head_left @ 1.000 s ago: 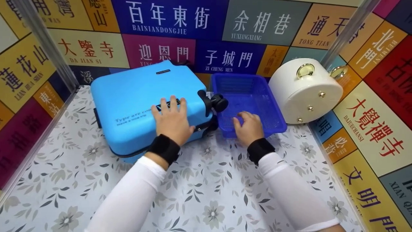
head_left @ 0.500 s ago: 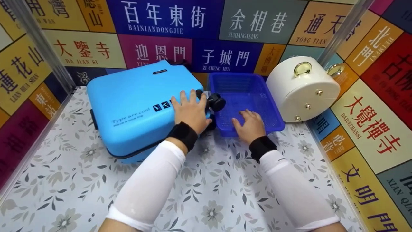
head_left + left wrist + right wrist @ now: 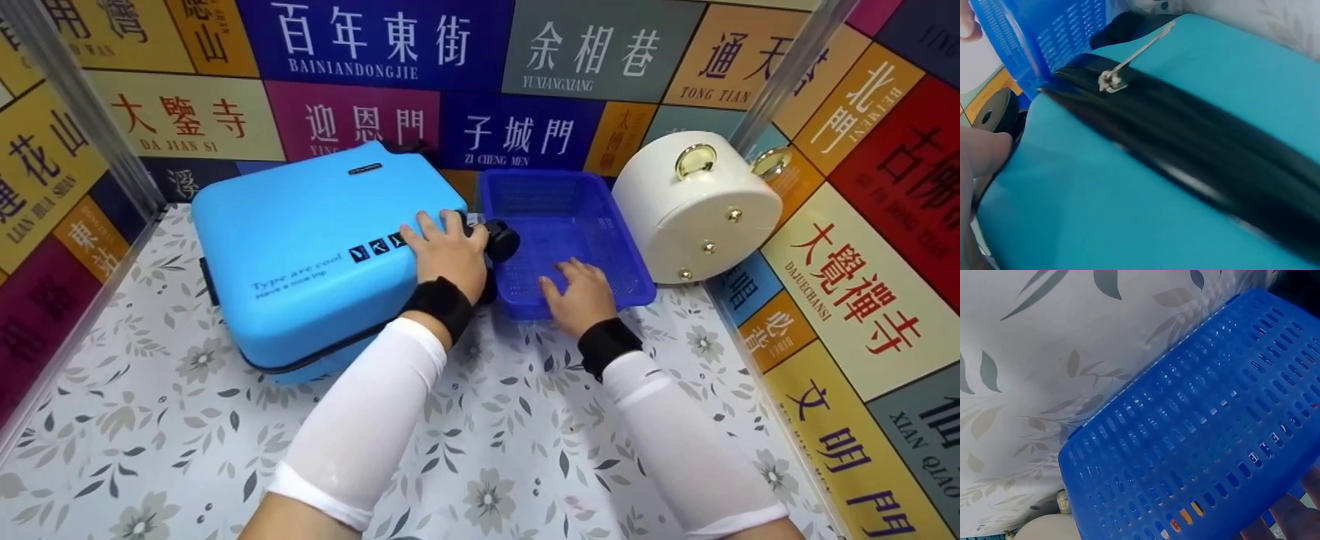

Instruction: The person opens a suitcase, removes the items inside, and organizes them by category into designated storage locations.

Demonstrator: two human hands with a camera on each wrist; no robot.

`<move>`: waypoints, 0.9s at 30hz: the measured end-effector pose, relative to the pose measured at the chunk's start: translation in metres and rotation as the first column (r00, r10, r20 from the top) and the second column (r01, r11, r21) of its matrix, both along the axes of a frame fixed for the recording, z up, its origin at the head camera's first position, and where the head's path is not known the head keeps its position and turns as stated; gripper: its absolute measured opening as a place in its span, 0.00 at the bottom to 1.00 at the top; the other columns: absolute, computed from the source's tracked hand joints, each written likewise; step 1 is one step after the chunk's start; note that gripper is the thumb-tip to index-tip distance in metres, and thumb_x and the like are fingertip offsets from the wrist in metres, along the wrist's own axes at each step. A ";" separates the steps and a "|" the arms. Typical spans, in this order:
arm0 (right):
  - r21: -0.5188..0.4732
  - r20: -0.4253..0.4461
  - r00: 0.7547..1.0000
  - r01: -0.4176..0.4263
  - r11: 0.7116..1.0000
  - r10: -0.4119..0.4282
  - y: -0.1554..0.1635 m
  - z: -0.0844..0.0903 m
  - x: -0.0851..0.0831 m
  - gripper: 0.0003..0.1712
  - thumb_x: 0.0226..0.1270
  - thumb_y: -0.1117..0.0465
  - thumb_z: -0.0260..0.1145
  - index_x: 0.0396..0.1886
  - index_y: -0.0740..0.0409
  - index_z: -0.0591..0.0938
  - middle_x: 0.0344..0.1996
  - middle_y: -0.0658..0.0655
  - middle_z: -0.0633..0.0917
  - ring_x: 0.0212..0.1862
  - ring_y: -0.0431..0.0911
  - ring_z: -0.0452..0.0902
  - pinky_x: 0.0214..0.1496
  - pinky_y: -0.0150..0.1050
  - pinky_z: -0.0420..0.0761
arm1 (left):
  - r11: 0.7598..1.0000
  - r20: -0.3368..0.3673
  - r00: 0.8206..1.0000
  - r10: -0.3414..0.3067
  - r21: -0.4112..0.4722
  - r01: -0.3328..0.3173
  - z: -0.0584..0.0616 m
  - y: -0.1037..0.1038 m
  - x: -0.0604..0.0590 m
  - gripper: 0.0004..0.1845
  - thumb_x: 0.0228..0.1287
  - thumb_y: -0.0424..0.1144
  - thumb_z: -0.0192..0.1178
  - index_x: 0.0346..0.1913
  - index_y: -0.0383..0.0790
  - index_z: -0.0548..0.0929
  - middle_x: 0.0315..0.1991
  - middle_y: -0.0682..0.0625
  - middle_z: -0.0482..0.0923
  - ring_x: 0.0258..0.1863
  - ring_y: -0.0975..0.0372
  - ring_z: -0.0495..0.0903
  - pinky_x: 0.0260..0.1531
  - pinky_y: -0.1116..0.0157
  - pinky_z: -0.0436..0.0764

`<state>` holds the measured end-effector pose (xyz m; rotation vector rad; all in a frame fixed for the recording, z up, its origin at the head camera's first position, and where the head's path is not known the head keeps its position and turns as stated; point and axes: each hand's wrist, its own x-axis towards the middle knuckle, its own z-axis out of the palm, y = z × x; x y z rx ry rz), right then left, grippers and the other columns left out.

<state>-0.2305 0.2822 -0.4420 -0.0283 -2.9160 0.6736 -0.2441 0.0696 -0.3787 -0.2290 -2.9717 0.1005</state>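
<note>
A bright blue hard-shell suitcase (image 3: 315, 247) lies flat on the floral table. My left hand (image 3: 448, 251) grips its right corner beside a black wheel (image 3: 501, 240), fingers on the lid and thumb at the side. In the left wrist view the suitcase (image 3: 1129, 214) fills the frame, with its black zip band and a metal zip pull (image 3: 1111, 81). My right hand (image 3: 574, 289) holds the near rim of a blue perforated basket (image 3: 637, 262), fingers curled inside it. The right wrist view shows the basket (image 3: 1196, 455) from outside, with fingertips (image 3: 1297, 517) at its lower right.
A white round case (image 3: 697, 210) with gold fittings lies on its side right of the basket. Colourful sign-printed walls close in the back, left and right. The floral tabletop (image 3: 495, 420) runs on towards me under both forearms.
My left hand has slid right across the suitcase lid, from its middle to the wheel corner. The right hand has stayed on the basket rim.
</note>
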 end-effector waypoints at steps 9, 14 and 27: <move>0.021 -0.026 1.000 -0.007 1.000 0.007 0.001 -0.001 0.000 0.34 0.79 0.44 0.59 0.70 0.65 0.78 0.75 0.71 0.73 0.78 0.70 0.63 0.83 0.61 0.60 | 0.998 0.005 1.000 0.023 0.053 -0.023 -0.003 0.005 -0.001 0.26 0.85 0.51 0.44 0.81 0.62 0.66 0.79 0.34 0.60 0.79 0.30 0.56 0.73 0.27 0.58; 0.017 -0.025 1.000 -0.012 1.000 0.013 0.001 -0.003 -0.001 0.35 0.79 0.43 0.60 0.71 0.65 0.78 0.75 0.70 0.72 0.79 0.70 0.62 0.83 0.62 0.58 | 0.999 -0.015 1.000 0.002 0.053 -0.002 -0.003 0.008 0.001 0.25 0.85 0.49 0.44 0.79 0.60 0.68 0.79 0.35 0.62 0.79 0.33 0.58 0.72 0.27 0.60; 0.013 0.018 1.000 -0.024 1.000 0.023 -0.001 -0.006 0.000 0.36 0.80 0.42 0.59 0.73 0.64 0.77 0.77 0.70 0.70 0.80 0.69 0.59 0.84 0.61 0.56 | 0.992 -0.090 0.992 -0.094 0.072 0.100 -0.010 -0.006 0.011 0.19 0.81 0.46 0.51 0.69 0.55 0.80 0.72 0.39 0.68 0.74 0.37 0.65 0.72 0.29 0.63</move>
